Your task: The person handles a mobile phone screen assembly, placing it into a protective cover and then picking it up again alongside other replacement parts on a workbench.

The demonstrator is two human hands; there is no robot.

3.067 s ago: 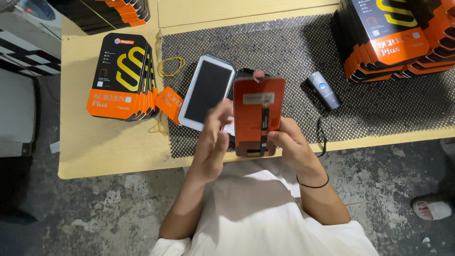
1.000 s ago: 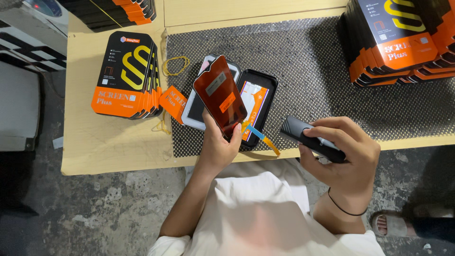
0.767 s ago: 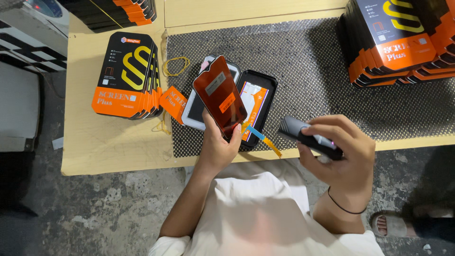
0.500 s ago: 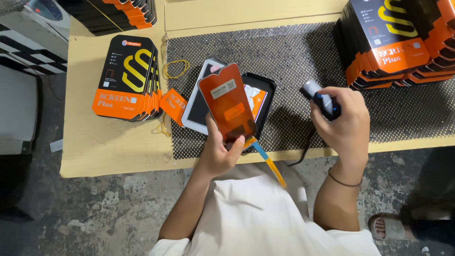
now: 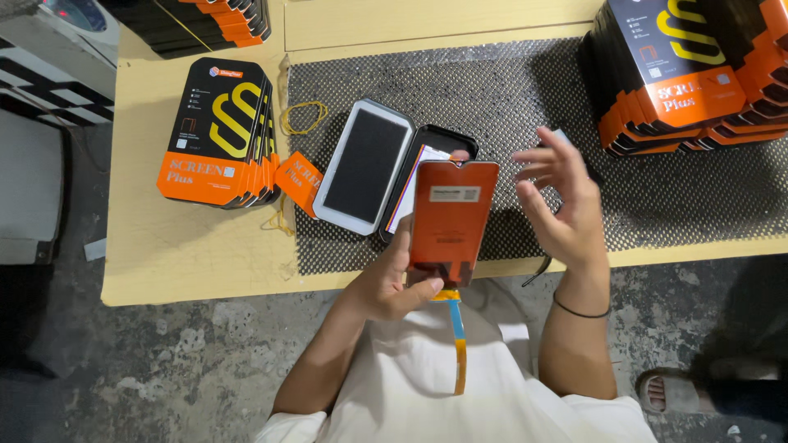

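Observation:
My left hand point(image 5: 387, 283) grips the lower end of an orange phone screen panel point(image 5: 451, 215) and holds it upright over the table's front edge. An orange and blue flex ribbon point(image 5: 458, 349) hangs from the panel over my shirt. My right hand point(image 5: 560, 205) hovers just right of the panel, fingers spread, holding nothing. A small dark handheld device point(image 5: 561, 134) lies on the black mesh mat point(image 5: 492, 90), mostly hidden behind my right fingers. Beside the panel lie a white tray with dark padding point(image 5: 364, 166) and a black tray point(image 5: 420, 141).
Stacks of black and orange boxes stand at the left point(image 5: 217, 131), right point(image 5: 681, 74) and top left point(image 5: 205, 25). A yellow rubber band point(image 5: 304, 116) and an orange tag point(image 5: 297, 182) lie near the mat's left edge. Another person's sandalled foot point(image 5: 673, 392) is at the lower right.
My right hand has let go of the dark handheld device on the mat and opened. My left hand has turned the orange panel more upright and shifted it right.

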